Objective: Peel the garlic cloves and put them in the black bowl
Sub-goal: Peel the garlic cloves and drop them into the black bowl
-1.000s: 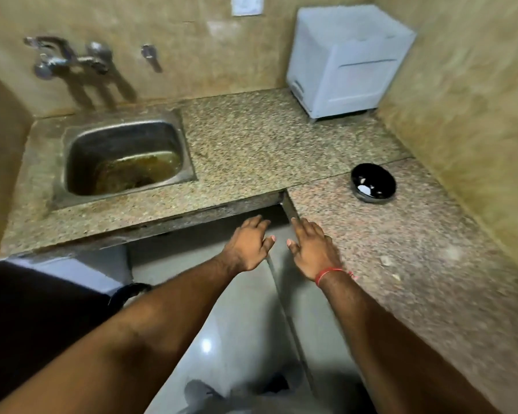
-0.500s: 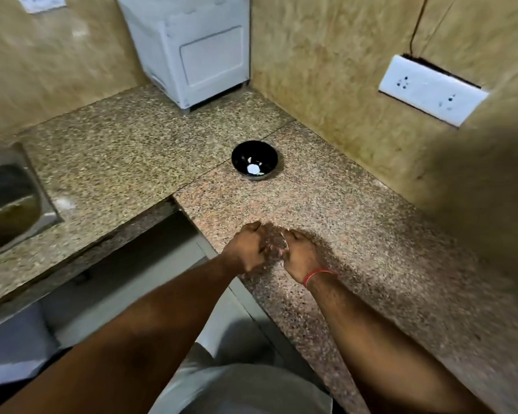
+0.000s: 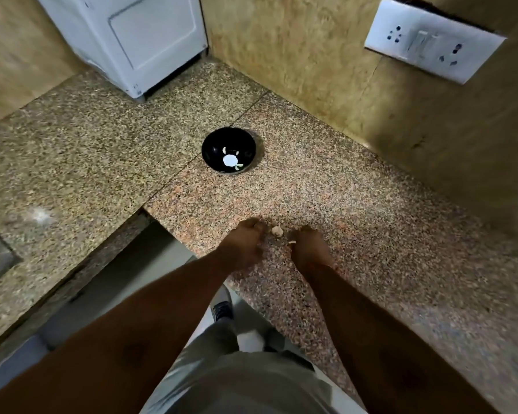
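Flanking a pale lumpy garlic clove on speckled granite, both blurred hands, grips untellable; glossy round black bowl beyond.

Dim, warm light; glare spot on counter at 9 o'clock, motion blur on both hands, wide-angle bending at edges.

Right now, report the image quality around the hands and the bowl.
Head view: motion blur smears the left hand and right hand, so their grips are unreadable; the garlic between them is soft; the black bowl is sharper, its contents overexposed white; wide-angle distortion bends the counter edges.
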Motion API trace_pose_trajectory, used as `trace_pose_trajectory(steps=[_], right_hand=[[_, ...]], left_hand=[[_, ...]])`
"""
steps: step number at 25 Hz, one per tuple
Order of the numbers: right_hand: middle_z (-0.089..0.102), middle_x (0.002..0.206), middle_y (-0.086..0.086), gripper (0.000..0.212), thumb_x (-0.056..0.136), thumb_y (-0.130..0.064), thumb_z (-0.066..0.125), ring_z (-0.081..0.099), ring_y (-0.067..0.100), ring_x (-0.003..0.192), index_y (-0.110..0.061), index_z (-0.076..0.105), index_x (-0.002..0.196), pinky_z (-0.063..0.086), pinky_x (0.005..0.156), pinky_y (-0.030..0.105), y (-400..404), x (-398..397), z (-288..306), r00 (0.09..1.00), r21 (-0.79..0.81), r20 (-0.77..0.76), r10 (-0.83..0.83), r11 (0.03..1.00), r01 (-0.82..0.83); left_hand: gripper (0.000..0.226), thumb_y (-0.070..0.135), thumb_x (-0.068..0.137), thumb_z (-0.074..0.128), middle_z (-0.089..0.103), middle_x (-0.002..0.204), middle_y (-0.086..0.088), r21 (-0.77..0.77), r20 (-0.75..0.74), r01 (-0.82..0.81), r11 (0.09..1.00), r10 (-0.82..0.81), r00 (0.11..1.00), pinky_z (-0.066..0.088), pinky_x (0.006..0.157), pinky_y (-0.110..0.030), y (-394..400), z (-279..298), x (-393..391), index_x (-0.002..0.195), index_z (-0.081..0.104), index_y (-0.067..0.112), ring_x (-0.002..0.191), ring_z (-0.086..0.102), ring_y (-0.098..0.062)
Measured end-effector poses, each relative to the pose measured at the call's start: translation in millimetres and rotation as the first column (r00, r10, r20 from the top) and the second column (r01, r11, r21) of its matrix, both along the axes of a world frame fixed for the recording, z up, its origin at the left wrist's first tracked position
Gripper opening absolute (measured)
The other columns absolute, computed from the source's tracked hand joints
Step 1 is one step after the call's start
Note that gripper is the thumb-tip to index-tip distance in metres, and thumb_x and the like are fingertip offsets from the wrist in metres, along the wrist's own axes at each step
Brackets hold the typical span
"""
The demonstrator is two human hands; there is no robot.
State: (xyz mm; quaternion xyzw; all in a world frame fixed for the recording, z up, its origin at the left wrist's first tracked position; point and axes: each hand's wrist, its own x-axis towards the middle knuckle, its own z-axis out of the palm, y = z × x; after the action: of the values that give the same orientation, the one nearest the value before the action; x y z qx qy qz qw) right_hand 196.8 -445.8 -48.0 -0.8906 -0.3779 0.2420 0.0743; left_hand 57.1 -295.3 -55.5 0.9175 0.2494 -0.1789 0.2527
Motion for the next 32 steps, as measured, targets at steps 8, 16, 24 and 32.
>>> trace_pose_trajectory(steps=[8,16,24,32], right_hand=[[0.066,0.089,0.005,0.012,0.098,-0.02,0.054,0.063,0.027,0.081,-0.016,0.064,0.092,0.047,0.066,0.032,67.3,20.2,25.6,0.997,0.225,0.02,-0.069,0.972,0.063],[0.076,0.105,0.006,0.025,0.089,-0.021,0.061,0.07,0.032,0.092,-0.024,0.077,0.108,0.059,0.079,0.036,211.0,19.9,59.1,0.999,0.399,-0.022,0.025,0.917,-0.014],[0.077,0.109,0.001,0.026,0.09,-0.02,0.061,0.073,0.025,0.097,-0.024,0.078,0.109,0.06,0.091,0.04,240.4,34.0,43.0,0.998,0.394,-0.059,-0.016,0.918,0.038],[0.078,0.1,-0.003,0.019,0.087,-0.022,0.067,0.072,0.017,0.084,-0.025,0.081,0.099,0.059,0.079,0.028,105.4,24.8,9.8,0.999,0.367,-0.01,-0.038,0.93,0.039]], left_hand=[[0.055,0.034,0.085,0.059,0.052,0.135,-0.016,0.011,0.03,-0.009,1.0,0.008,1.0,0.053,0.096,-0.045,59.0,-7.5,3.4,0.133,0.055,0.008,0.124,0.051,-0.037],[0.061,0.035,0.085,0.064,0.048,0.145,-0.015,0.023,0.046,-0.127,0.992,0.126,0.991,0.051,0.103,-0.038,111.0,0.1,-16.0,0.14,0.053,0.009,0.131,0.05,-0.034],[0.063,0.027,0.088,0.066,0.045,0.151,-0.009,0.044,0.109,-0.117,0.992,0.111,0.988,0.046,0.109,-0.037,119.0,-5.0,-19.4,0.148,0.049,0.014,0.141,0.041,-0.028],[0.057,0.021,0.087,0.061,0.051,0.143,-0.018,0.053,0.101,-0.023,0.998,0.018,0.995,0.046,0.106,-0.042,75.1,7.0,-3.5,0.141,0.053,0.003,0.137,0.041,-0.036]])
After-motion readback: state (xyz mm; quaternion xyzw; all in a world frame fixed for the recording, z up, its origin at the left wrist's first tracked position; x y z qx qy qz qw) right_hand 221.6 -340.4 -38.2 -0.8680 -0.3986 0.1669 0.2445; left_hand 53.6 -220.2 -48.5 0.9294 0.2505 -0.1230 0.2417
